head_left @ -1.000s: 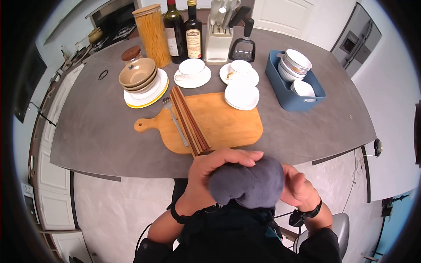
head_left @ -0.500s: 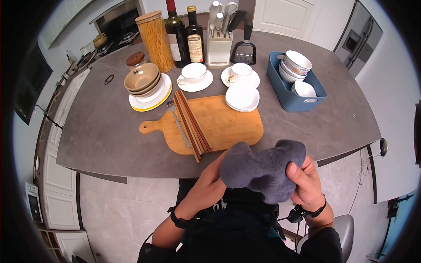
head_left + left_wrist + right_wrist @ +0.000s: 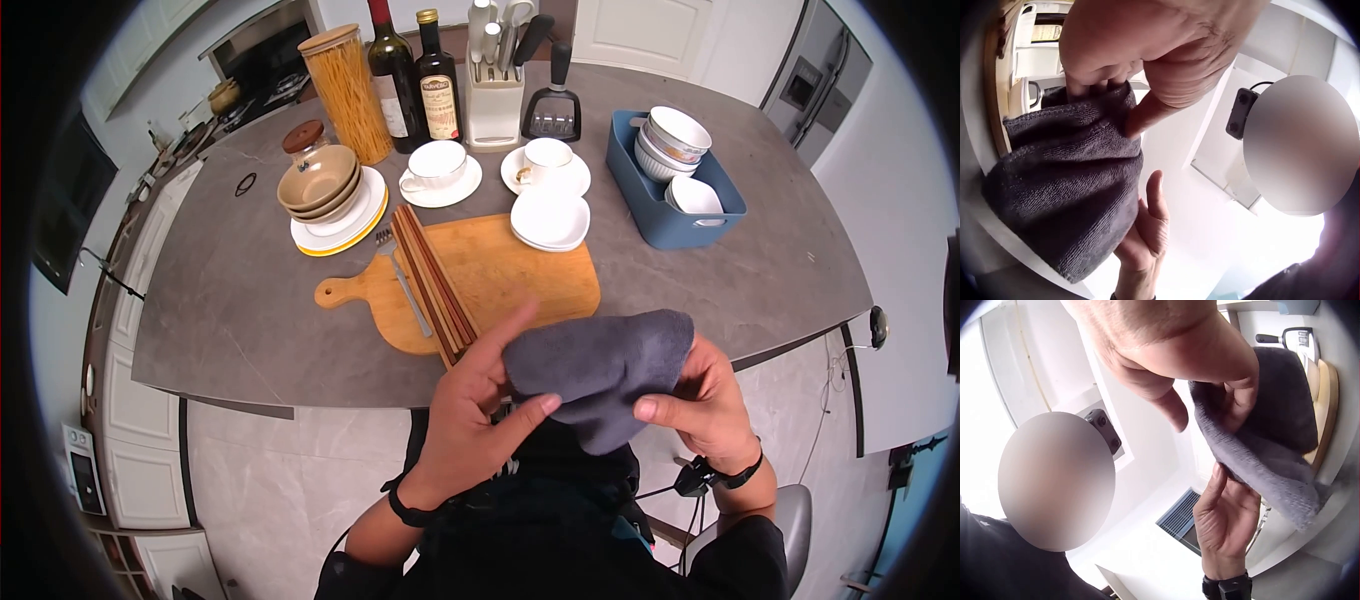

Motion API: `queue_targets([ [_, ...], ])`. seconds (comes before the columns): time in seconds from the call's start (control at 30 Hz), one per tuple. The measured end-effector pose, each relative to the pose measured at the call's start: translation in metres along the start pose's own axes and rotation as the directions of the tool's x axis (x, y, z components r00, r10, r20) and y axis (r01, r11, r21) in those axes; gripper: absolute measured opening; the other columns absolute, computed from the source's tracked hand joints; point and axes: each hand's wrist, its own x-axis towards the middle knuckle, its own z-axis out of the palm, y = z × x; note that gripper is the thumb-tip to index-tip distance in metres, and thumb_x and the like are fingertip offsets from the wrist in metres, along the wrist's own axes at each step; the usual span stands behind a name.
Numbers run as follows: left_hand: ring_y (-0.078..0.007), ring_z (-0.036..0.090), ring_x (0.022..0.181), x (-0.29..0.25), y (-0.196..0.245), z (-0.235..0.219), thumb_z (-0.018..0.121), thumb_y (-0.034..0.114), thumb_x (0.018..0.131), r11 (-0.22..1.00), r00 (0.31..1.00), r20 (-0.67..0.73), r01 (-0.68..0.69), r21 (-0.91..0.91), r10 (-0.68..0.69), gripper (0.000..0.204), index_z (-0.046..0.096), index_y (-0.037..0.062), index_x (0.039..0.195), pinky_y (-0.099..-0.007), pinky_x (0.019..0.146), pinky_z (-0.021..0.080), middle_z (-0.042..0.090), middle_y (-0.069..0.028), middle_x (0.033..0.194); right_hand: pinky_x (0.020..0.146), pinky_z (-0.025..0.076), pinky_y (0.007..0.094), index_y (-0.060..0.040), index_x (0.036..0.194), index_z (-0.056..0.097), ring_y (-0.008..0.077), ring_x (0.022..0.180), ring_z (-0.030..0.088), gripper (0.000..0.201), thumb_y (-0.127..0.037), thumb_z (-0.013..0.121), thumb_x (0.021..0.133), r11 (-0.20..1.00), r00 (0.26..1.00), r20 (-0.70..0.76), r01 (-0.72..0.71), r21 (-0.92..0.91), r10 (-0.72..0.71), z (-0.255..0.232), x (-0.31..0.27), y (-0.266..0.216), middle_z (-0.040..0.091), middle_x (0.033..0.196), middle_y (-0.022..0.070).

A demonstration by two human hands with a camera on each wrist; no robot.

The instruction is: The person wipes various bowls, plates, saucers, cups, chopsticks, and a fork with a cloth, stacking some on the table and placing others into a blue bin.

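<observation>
A dark grey cloth (image 3: 600, 365), soft and folded, is held between both hands in front of the table's near edge. My left hand (image 3: 470, 430) grips its left end, thumb in front and the other fingers behind it; the index finger points up and away. At the right end my right hand (image 3: 705, 400) holds the cloth, its fingers behind the fabric and its thumb on the near side. The left wrist view shows the cloth (image 3: 1079, 181) hanging in creases from the left fingers. Seen from the right wrist, a fold of the cloth (image 3: 1266, 462) droops open below the fingers.
Beyond the hands lies a wooden cutting board (image 3: 520, 275) bearing chopsticks (image 3: 430, 275) and a fork (image 3: 405, 290). White saucers (image 3: 550, 218) overlap its far edge. Stacked bowls (image 3: 318, 185), cups, bottles (image 3: 437, 85) and a knife block (image 3: 493, 110) stand behind; a blue basket (image 3: 670, 225) holds bowls at right.
The cloth has gone from a rounded bundle to a flatter, more spread shape. My left hand shifted from over its top to its left side, and its thumb now shows in front.
</observation>
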Motion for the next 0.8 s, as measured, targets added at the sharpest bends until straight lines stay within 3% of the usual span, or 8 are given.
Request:
queue_targets([
  [0.27, -0.0248, 0.061, 0.116, 0.012, 0.026, -0.002, 0.068, -0.006, 0.085, 0.707, 0.997, -0.062, 0.079, 0.703, -0.050, 0.035, 0.067, -0.0018, 0.120, -0.0307, 0.098, 0.046, 0.062, -0.0185, 0.131, 0.102, 0.046, 0.0300, 0.0032, 0.151, 0.032, 0.0150, 0.112, 0.065, 0.073, 0.011, 0.069, 0.089, 0.948, 0.983, -0.104, 0.113, -0.296, -0.150, -0.013, -0.009, -0.004, 0.070, 0.122, 0.0112],
  [0.33, -0.0244, 0.062, 0.098, 0.019, 0.027, -0.001, 0.071, 0.002, 0.083, 0.528, 0.969, 0.067, -0.186, 0.829, 0.236, 0.024, 0.068, -0.0014, 0.106, -0.0272, 0.087, 0.046, 0.063, -0.0160, 0.118, 0.099, 0.046, 0.0283, 0.0020, 0.148, 0.043, 0.0141, 0.107, 0.064, 0.063, 0.011, 0.068, 0.090, 0.907, 0.959, -0.147, 0.172, -0.384, -0.243, -0.016, -0.012, -0.001, 0.070, 0.116, 0.0114],
  [0.47, -0.0171, 0.060, 0.093, 0.023, 0.033, 0.005, 0.070, 0.012, 0.091, 0.809, 0.986, 0.114, -0.166, 0.564, 0.122, 0.021, 0.066, -0.0010, 0.107, -0.0260, 0.085, 0.046, 0.063, -0.0098, 0.109, 0.098, 0.046, 0.0295, -0.0006, 0.133, 0.061, 0.0168, 0.106, 0.064, 0.043, 0.006, 0.068, 0.091, 0.849, 0.989, -0.034, 0.106, -0.518, -0.144, -0.036, -0.016, -0.017, 0.069, 0.108, 0.0105],
  [0.53, -0.0086, 0.057, 0.089, 0.020, 0.041, 0.011, 0.062, 0.020, 0.102, 0.916, 0.950, 0.065, 0.274, 0.292, -0.305, 0.024, 0.062, 0.0009, 0.115, -0.0246, 0.079, 0.045, 0.064, -0.0063, 0.103, 0.098, 0.047, 0.0333, -0.0043, 0.117, 0.072, 0.0207, 0.112, 0.061, 0.031, -0.013, 0.079, 0.088, 0.810, 0.991, 0.048, 0.129, -0.573, -0.124, -0.054, -0.016, -0.016, 0.065, 0.119, 0.0141],
  [0.57, -0.0086, 0.057, 0.089, 0.022, 0.041, 0.014, 0.062, 0.020, 0.102, 0.916, 0.952, 0.062, 0.270, 0.298, -0.301, 0.024, 0.062, 0.0009, 0.115, -0.0246, 0.079, 0.045, 0.064, -0.0063, 0.103, 0.098, 0.047, 0.0333, -0.0043, 0.117, 0.072, 0.0207, 0.112, 0.061, 0.031, -0.013, 0.079, 0.088, 0.810, 0.990, 0.054, 0.137, -0.571, -0.129, -0.063, -0.012, -0.006, 0.065, 0.119, 0.0141],
  [0.67, -0.0046, 0.053, 0.090, 0.031, 0.036, 0.029, 0.057, 0.027, 0.106, 0.957, 0.970, 0.061, 0.221, 0.189, -0.236, 0.031, 0.059, -0.0009, 0.120, -0.0240, 0.081, 0.045, 0.063, -0.0036, 0.096, 0.101, 0.046, 0.0352, -0.0023, 0.130, 0.064, 0.0252, 0.122, 0.058, 0.071, -0.036, 0.092, 0.074, 0.942, 0.954, 0.068, 0.300, -0.149, -0.292, -0.077, 0.001, 0.031, 0.056, 0.137, 0.0181],
  [0.73, -0.0058, 0.055, 0.086, 0.041, 0.033, 0.038, 0.057, 0.027, 0.106, 0.975, 0.971, 0.103, 0.212, 0.063, -0.217, 0.035, 0.057, -0.0034, 0.123, -0.0246, 0.079, 0.046, 0.065, -0.0030, 0.095, 0.108, 0.044, 0.0385, 0.0003, 0.145, 0.048, 0.0278, 0.132, 0.053, 0.108, -0.050, 0.095, 0.061, 0.836, 0.960, 0.224, 0.019, 0.549, -0.169, -0.058, 0.010, 0.043, 0.045, 0.150, 0.0214],
  [0.8, -0.0061, 0.056, 0.087, 0.051, 0.030, 0.049, 0.056, 0.027, 0.106, 0.972, 0.967, 0.104, 0.234, 0.004, -0.233, 0.034, 0.058, -0.0034, 0.122, -0.0249, 0.079, 0.047, 0.066, -0.0034, 0.095, 0.101, 0.052, 0.0375, 0.0016, 0.147, 0.043, 0.0247, 0.117, 0.064, 0.109, -0.054, 0.091, 0.067, 0.873, 0.982, 0.082, 0.113, 0.474, -0.171, -0.050, -0.009, 0.079, 0.057, 0.141, 0.0143],
])
